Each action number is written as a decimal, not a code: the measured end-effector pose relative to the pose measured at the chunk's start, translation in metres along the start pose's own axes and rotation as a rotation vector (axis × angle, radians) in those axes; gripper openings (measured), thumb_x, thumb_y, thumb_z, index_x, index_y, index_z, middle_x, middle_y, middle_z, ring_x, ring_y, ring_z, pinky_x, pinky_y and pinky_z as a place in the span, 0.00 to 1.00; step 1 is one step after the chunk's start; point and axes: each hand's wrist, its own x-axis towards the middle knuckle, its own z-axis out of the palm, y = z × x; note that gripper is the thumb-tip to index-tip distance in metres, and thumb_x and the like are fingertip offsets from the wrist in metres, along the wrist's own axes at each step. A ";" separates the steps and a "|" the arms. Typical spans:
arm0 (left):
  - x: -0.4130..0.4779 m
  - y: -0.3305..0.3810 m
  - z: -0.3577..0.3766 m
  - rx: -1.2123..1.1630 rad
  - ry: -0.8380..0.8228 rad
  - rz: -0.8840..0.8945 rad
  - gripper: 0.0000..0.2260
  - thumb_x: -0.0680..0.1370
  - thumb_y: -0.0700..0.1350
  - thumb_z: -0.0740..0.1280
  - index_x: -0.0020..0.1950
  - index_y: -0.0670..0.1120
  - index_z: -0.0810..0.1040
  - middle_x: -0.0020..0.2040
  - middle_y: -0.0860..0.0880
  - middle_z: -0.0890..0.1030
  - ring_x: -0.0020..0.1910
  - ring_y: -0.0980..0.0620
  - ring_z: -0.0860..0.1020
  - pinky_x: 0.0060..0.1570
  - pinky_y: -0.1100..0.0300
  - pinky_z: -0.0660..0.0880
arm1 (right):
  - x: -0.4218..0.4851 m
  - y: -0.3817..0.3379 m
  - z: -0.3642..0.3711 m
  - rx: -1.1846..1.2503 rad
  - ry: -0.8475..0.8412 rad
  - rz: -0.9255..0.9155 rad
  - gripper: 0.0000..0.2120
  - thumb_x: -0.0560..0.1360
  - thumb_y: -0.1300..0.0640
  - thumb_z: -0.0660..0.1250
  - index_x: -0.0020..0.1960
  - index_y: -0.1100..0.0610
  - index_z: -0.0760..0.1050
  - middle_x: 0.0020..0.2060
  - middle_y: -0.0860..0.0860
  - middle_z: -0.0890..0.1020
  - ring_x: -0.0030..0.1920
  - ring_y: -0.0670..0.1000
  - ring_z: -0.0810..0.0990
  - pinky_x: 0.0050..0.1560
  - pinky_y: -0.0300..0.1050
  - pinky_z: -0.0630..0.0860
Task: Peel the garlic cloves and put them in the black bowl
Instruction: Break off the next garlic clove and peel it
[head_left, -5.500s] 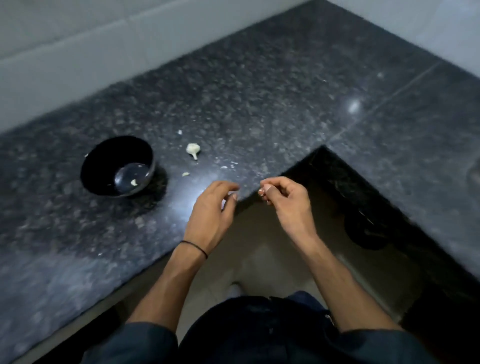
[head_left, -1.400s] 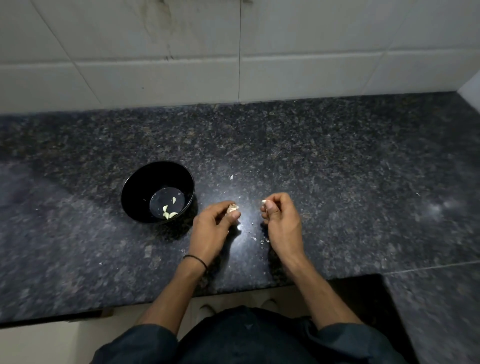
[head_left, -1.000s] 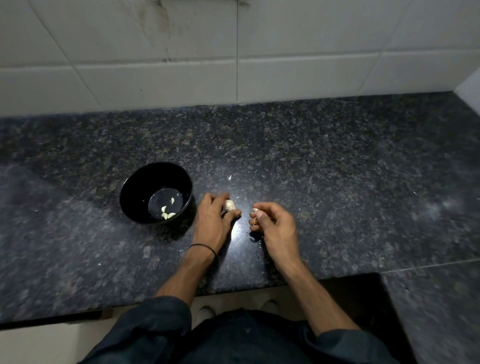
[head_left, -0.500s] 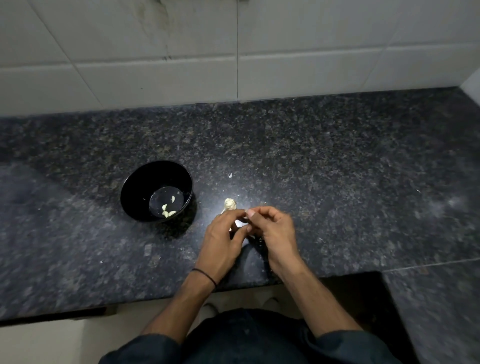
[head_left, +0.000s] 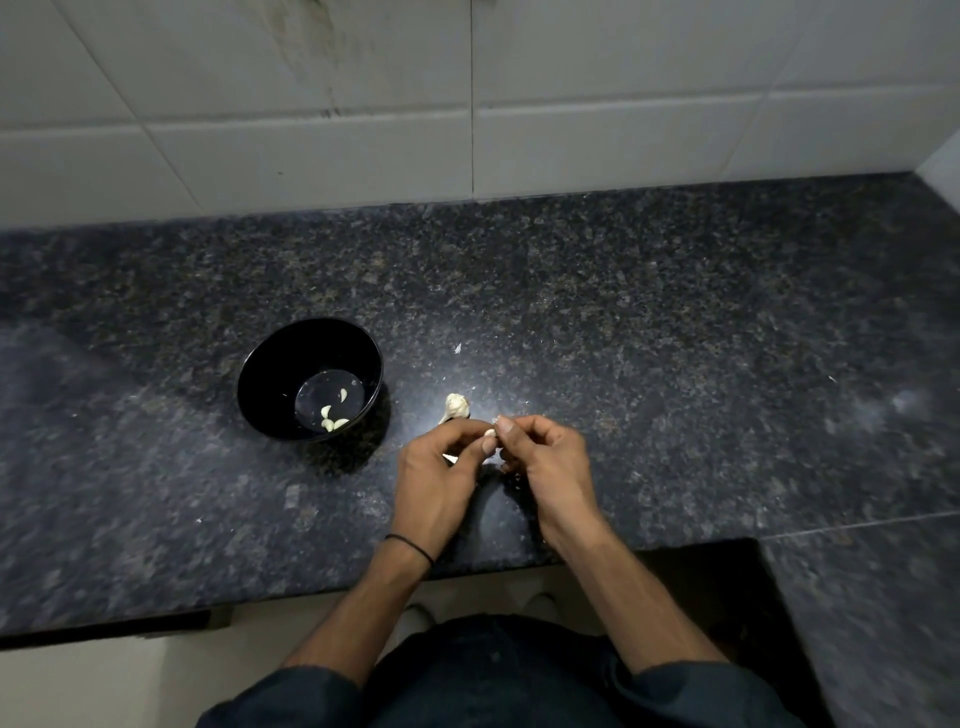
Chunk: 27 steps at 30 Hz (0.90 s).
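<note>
— Where is the clove (head_left: 489, 433)?

— Between the two hands, just above the counter (head_left: 675, 364). The left hand (head_left: 434, 478) pinches it with thumb and forefinger. The right hand (head_left: 545, 462) meets it from the other side, fingers curled and fingertips on the same clove.

— So both hands grasp it?

— Yes, each is closed on it, and the fingertips touch. Only a small pale part of the clove shows; I cannot tell how much skin is on it.

— And the bowl (head_left: 280, 364)?

— It stands upright on the counter, to the left of the hands and a little farther back, apart from them. A few peeled cloves (head_left: 332, 415) lie on its bottom.

— Anything else nearby?

— The bulb (head_left: 457, 405) lies on the counter just behind the left hand's fingers, between the bowl and the hands. A white flake (head_left: 457, 348) lies farther back. A thin black band (head_left: 410, 543) circles the left wrist. A tiled wall (head_left: 571, 104) rises behind the counter.
</note>
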 end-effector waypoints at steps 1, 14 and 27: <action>0.001 0.001 0.001 -0.029 0.005 -0.021 0.07 0.76 0.39 0.74 0.47 0.51 0.87 0.43 0.56 0.86 0.42 0.56 0.83 0.44 0.62 0.78 | 0.000 0.002 0.001 -0.036 0.014 -0.025 0.07 0.79 0.59 0.70 0.42 0.58 0.82 0.32 0.51 0.82 0.31 0.44 0.75 0.34 0.38 0.72; -0.004 0.013 0.015 -0.052 0.106 0.048 0.11 0.75 0.35 0.72 0.49 0.50 0.88 0.44 0.58 0.86 0.47 0.57 0.84 0.53 0.55 0.79 | 0.003 0.007 0.023 -0.263 0.277 -0.142 0.15 0.82 0.53 0.65 0.37 0.55 0.75 0.31 0.46 0.79 0.33 0.43 0.75 0.38 0.41 0.71; 0.002 0.009 0.025 -0.245 0.077 -0.129 0.08 0.77 0.33 0.70 0.47 0.43 0.87 0.43 0.50 0.87 0.44 0.54 0.84 0.48 0.58 0.79 | 0.008 0.006 0.031 -0.290 0.370 -0.128 0.16 0.83 0.54 0.60 0.37 0.55 0.69 0.32 0.48 0.76 0.34 0.48 0.73 0.38 0.48 0.70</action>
